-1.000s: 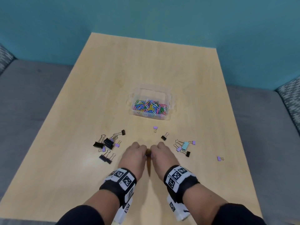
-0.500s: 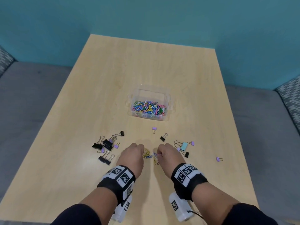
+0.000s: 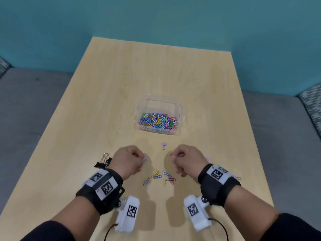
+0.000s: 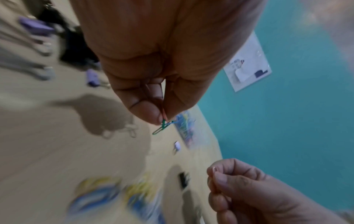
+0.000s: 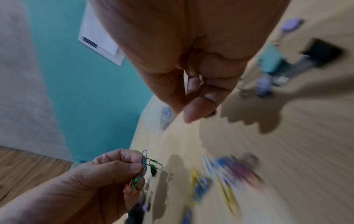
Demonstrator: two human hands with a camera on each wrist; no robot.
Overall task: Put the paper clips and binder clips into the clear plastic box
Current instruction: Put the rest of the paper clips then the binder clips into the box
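- left hand [image 3: 127, 160] raised off the worktop [image 3: 90, 129], thumb and fingers pinching a small bunch of paper clips [image 5: 146, 165]: blue, green and orange ones show in the right wrist view
- right hand [image 3: 186, 158] also raised, fingers curled tight to the thumb; something thin seems pinched there, likely a paper clip, but too small to confirm
- loose paper clips [image 3: 159, 176] (yellow, blue, purple) lie scattered on the worktop between the two wrists
- clear plastic box [image 3: 180, 117] sits well beyond the hands, mid-worktop, lid off, already holding a layer of coloured clips
- purple binder clip [image 3: 163, 145] lies alone between hands and box; black binder clips [image 3: 102, 162] just left of the left hand; others on the right are mostly hidden by the right wrist
- handling, my read: paper clips are very light, thin wire, coated and slick, lie flat, tend to hook together; fingertip pinch or sweep them into a pile, then scoop
- binder clips: stiff, heavier, stand proud of the surface; take by the body or the wire loops, easy pinch
- risk: hooked clips dangling off the bunch may drop on the way to the box; carry low over the box rim before letting go
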